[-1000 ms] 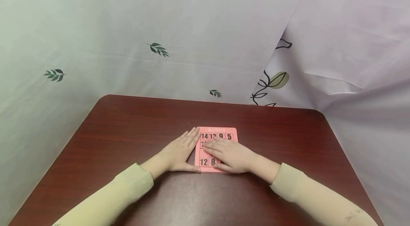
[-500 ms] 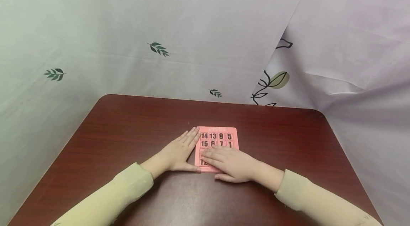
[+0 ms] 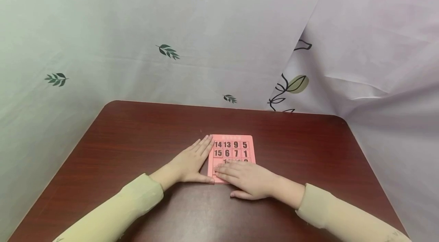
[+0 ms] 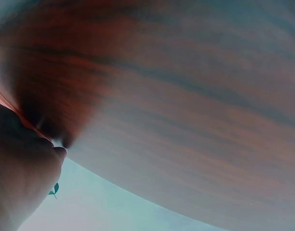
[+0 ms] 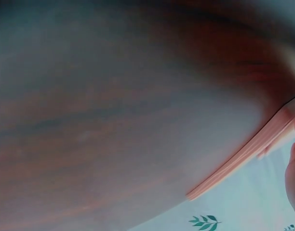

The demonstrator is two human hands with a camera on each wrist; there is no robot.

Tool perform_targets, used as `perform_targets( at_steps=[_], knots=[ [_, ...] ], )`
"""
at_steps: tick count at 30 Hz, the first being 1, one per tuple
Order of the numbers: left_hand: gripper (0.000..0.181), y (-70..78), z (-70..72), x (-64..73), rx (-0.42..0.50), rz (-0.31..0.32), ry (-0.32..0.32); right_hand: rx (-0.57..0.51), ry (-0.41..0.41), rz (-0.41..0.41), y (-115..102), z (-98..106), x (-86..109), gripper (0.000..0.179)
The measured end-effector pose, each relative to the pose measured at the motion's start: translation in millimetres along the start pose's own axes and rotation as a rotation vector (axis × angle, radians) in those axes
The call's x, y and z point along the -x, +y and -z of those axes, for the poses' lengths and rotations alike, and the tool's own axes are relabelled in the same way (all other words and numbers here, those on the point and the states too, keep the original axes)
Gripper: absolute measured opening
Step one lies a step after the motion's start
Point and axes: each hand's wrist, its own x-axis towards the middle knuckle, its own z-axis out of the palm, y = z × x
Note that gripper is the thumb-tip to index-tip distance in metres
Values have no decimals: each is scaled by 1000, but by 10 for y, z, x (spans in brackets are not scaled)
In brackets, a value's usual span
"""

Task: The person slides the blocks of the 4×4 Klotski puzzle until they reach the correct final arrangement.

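A pink sliding number puzzle (image 3: 236,148) lies flat on the table in the head view. Its top two rows read 14, 13, 9, 5 and 15, 6, 7, 1. A plain pink spot shows at the left of the third row. My left hand (image 3: 190,164) lies along the puzzle's left edge, fingers straight, thumb at the near left corner. Over the lower rows rests my right hand (image 3: 252,177), fingers extended, fingertips on the lower left tiles and thumb beyond the near edge. It hides most of the bottom row. The right wrist view shows the puzzle's side edge (image 5: 234,161).
The dark red-brown wooden table (image 3: 154,131) has rounded far corners. A pale curtain (image 3: 205,24) with leaf prints hangs behind it and at both sides.
My right hand has slid from the upper middle of the puzzle toward its near edge, uncovering the second row and part of the third. The left hand has stayed in place.
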Motion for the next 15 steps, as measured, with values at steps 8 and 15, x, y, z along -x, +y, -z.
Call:
perform_targets(
  at_steps=[8,15],
  knots=[
    [125,-2,-2,-11,3,-5,2,-43,-59,-126,103,5,-55,65],
    [126,1,2,-1,10,5,-5,-57,-47,-125,93,10,-48,65]
  ],
)
